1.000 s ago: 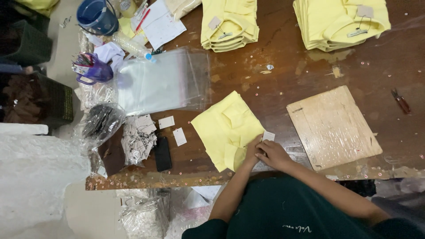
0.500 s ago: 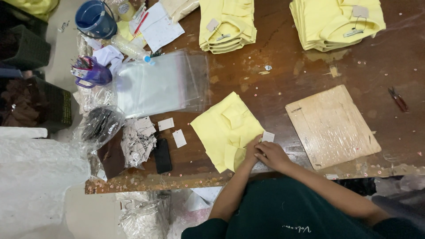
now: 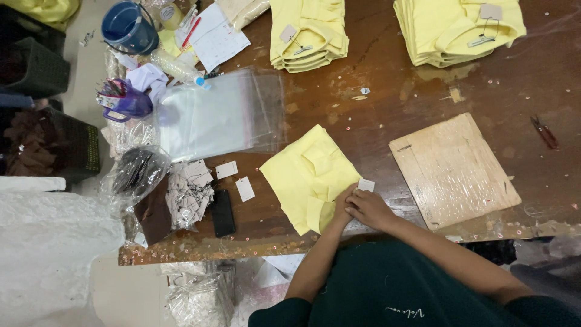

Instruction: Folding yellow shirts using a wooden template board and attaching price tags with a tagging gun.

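Folded yellow shirt (image 3: pixel 308 175), white tag (image 3: pixel 365 184), both hands (image 3: pixel 360 206) at its edge

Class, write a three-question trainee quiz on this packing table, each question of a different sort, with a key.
1. True or false: both hands, the left hand and the right hand, rest on the folded yellow shirt at the table's near edge.
2. How many stacks of folded yellow shirts lie at the far side: the left stack and the right stack included?
3. Multiple choice: the wooden board lies A) under the shirt, B) to the right of the shirt, apart from it, C) on the clear plastic bags.

Key: 1 true; 2 two; 3 B.
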